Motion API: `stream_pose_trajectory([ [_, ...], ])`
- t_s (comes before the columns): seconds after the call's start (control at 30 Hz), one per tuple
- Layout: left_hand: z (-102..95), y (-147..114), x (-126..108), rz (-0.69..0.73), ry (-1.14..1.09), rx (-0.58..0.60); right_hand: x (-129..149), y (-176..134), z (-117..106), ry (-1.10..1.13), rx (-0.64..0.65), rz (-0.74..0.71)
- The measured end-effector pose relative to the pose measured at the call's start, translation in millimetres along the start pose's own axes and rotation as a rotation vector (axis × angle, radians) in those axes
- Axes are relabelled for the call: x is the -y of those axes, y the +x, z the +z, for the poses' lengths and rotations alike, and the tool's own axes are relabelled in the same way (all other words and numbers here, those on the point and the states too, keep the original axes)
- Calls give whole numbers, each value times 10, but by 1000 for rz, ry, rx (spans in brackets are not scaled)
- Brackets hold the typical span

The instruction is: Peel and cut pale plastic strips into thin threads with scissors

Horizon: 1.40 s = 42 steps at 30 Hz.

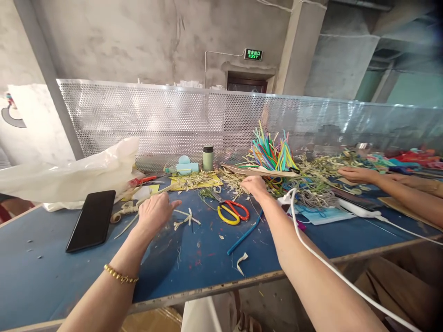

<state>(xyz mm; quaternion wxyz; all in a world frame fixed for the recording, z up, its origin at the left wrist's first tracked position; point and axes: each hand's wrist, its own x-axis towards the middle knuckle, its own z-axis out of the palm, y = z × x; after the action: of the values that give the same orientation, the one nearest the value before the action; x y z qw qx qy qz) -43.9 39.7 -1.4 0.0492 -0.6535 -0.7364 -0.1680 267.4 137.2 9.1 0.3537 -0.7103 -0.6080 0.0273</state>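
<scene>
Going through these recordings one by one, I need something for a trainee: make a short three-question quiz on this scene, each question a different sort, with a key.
1. Multiple choice. On which wrist is the gold bracelet?
A) right
B) left
C) both

2. True or false. The green bottle stands upright in front of the perforated screen.

3. Short answer. What colours are the handle loops of the scissors lying near the right hand?

Key:
1. B
2. True
3. One red, one yellow
</scene>
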Motion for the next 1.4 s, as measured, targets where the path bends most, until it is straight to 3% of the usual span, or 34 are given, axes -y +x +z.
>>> stream_pose_trajectory([
  [0.07,-4,-11,-29,10,11,-56,32,0,-33,138,-7,-62],
  [0.17,21,-47,-90,88,9,-141,91,-12,-44,550,19,-63],
  [0.3,50,-91,-198,214,-121,-219,147,-34,-83,1097,249,0],
  [0.43,-33,-109,-384,309,-307,-161,208,-94,-166,1282,403,-104],
  [0.53,-163,-96,-597,384,-391,-134,294,-193,-214,1331,452,-220],
  [0.63,-260,-35,-837,450,-515,-208,400,-320,-236,1332,513,-293],
  [0.77,-243,86,-1063,474,-607,-201,504,-438,-210,1293,529,-250],
  [0.87,-137,158,-1093,419,-693,-156,530,-451,-170,1271,533,-212],
  [1.03,84,228,-1010,372,-1109,50,524,-443,-168,1339,553,-218],
  [1.17,189,244,-977,347,-1204,84,537,-478,-167,1266,634,-275],
  [1.3,208,245,-964,353,-1122,50,560,-479,-109,1051,492,-354],
  [1.4,179,246,-957,355,-968,-130,555,-422,-66,869,294,-353],
])
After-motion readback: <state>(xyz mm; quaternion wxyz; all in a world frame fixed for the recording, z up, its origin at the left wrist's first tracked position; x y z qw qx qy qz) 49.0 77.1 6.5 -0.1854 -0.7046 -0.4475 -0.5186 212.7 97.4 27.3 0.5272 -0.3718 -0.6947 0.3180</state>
